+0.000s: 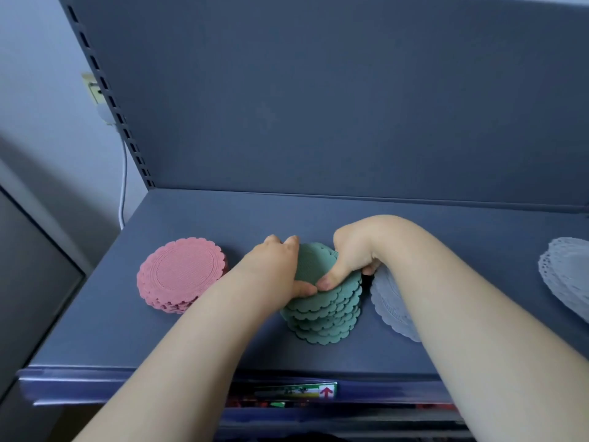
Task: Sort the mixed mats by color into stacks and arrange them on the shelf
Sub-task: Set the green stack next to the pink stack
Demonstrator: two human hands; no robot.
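Observation:
A stack of green scalloped mats (325, 314) stands mid-shelf. My left hand (280, 266) grips its left side, thumb on the top mat and fingers curled behind. My right hand (353, 253) grips the right side, its thumb pressing the top mat beside the left thumb. A stack of pink mats (181, 275) lies to the left, apart from my hands. A pale grey-blue mat stack (389, 301) lies to the right, partly hidden under my right forearm. Another pale lacy stack (567, 275) sits at the far right edge.
The dark blue shelf (223, 339) has a back panel (318, 106) and a slotted upright at the left. A price-label strip (296, 390) runs along the front edge. A white cable (122, 186) hangs down the wall at the left.

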